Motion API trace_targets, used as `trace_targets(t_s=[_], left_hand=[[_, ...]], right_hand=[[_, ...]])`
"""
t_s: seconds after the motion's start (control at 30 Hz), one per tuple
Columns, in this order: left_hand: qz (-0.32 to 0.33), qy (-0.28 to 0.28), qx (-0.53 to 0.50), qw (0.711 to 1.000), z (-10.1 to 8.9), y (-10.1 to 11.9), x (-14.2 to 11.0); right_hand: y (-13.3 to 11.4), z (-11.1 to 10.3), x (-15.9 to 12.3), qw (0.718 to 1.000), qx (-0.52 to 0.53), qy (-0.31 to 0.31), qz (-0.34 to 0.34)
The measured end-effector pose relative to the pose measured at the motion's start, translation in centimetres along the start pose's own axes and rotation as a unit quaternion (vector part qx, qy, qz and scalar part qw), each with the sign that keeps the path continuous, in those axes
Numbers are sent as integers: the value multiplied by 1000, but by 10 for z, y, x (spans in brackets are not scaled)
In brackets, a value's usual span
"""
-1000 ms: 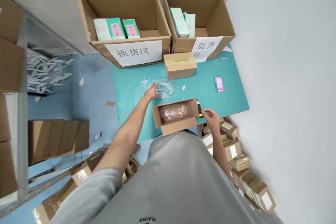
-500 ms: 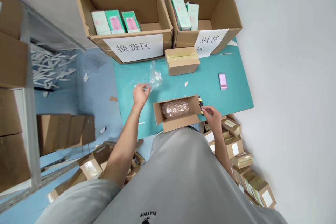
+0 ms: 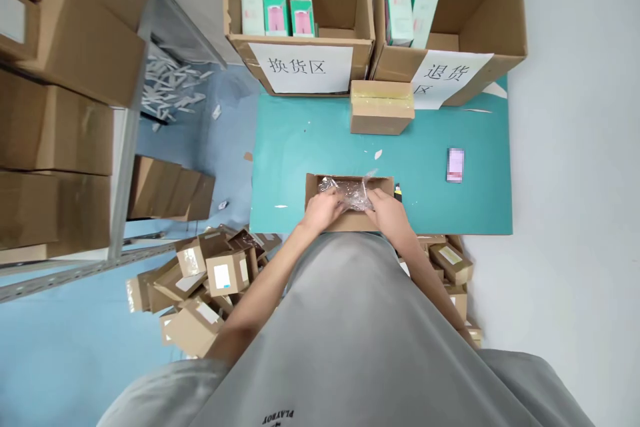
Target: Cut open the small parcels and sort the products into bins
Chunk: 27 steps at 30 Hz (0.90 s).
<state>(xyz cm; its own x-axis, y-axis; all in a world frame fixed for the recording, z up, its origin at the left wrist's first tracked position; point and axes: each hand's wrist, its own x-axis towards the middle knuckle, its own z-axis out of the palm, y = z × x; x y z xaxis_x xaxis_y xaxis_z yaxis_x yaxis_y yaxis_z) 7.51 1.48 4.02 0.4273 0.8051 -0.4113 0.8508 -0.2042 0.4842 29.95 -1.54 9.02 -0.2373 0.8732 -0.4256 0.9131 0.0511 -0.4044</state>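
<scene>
A small open cardboard box (image 3: 353, 221) lies at the table's near edge, close to my body. Crinkled clear plastic wrap (image 3: 356, 192) fills its opening, and whatever is beneath shows poorly. My left hand (image 3: 325, 208) reaches in over the left side, its fingers closed on the plastic. At the right end, my right hand (image 3: 389, 215) pinches the same plastic, a loose corner of it standing up beside the fingers. Just right of the box is a black and yellow utility knife (image 3: 398, 192), partly visible.
Two large cartons (image 3: 364, 60) with paper signs stand at the back, holding green and white product boxes (image 3: 276, 16). A taped carton (image 3: 382, 117) sits before them. A phone (image 3: 455, 165) lies on the green table (image 3: 300, 140). Parcels (image 3: 227, 273) pile up on the floor; shelves flank the left.
My left hand has brought the clear plastic from the table's left side into the open box. My right hand has left the utility knife's side and joined it there. The view has shifted.
</scene>
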Motion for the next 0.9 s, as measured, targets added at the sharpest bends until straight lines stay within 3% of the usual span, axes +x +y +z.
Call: trace_targets(t_s=[0.07, 0.17, 0.27, 0.37, 0.43, 0.47, 0.53, 0.6, 0.7, 0.8, 0.9], left_hand=[[-37, -38, 36, 998, 12, 3, 18], [-82, -75, 63, 992, 28, 5, 47], [-110, -98, 64, 987, 41, 8, 71], [-109, -104, 51, 987, 48, 10, 80], [-97, -103, 43, 989, 49, 10, 73], [-88, -91, 32, 991, 48, 8, 66], [-64, -28, -13, 997, 44, 2, 43], [-44, 84, -92, 991, 37, -10, 16], [-84, 259, -180, 945, 27, -37, -17], [-179, 339, -264, 885, 28, -65, -27], [-262, 315, -397, 821, 41, -80, -17]], right_hand=[[5, 10, 11, 997, -48, -30, 48], [7, 24, 22, 995, -59, -4, 80], [5, 36, 34, 998, -44, 8, 49], [7, 46, 48, 998, -29, -60, 14], [12, 50, 50, 995, -23, -94, 10], [15, 51, 47, 996, -13, -86, 7], [26, 50, 33, 999, 37, -11, -8], [43, 47, 14, 987, 119, 108, -11], [76, 48, -10, 942, 228, 238, 56], [111, 58, -15, 901, 330, 244, 143], [133, 74, -5, 866, 437, 156, 188]])
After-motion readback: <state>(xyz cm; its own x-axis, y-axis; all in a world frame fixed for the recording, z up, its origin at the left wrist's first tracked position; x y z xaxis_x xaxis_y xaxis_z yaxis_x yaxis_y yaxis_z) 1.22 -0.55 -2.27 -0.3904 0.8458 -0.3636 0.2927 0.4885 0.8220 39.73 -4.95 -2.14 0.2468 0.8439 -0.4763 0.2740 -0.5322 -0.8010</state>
